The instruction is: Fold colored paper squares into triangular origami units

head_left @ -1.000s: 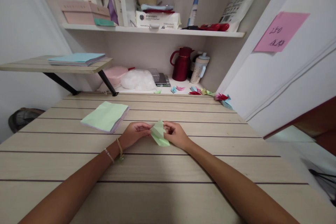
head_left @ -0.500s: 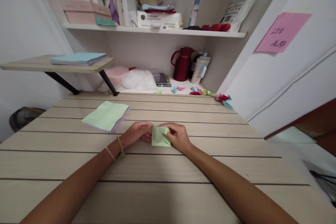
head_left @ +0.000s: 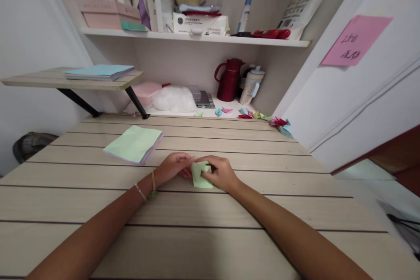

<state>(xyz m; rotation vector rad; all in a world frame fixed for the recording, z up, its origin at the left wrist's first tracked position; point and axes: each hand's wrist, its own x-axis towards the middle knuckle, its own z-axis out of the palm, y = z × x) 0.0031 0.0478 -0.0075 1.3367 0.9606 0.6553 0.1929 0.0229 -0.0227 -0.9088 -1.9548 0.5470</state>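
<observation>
A small folded piece of light green paper [head_left: 204,181] is held between my two hands, just above the wooden table. My left hand [head_left: 175,167] pinches its upper left edge between thumb and fingers. From the other side my right hand [head_left: 222,173] grips it, with the thumb pressed on the paper's face and the index finger along the top edge. Part of the paper's right side is hidden behind those fingers. To the left of my hands lies a stack of square paper [head_left: 134,143] with a light green sheet on top.
Folded paper pieces [head_left: 248,113] in several colours line the table's back edge. Behind them stand a dark red jug [head_left: 227,81] and a pale tumbler [head_left: 252,86]. A small raised shelf [head_left: 42,79] at the left carries blue-topped paper [head_left: 100,71].
The green paper has tilted, and its lower edge has come slightly down. My right thumb and fingers have shifted on it, and the left fingertips have moved a little to the right.
</observation>
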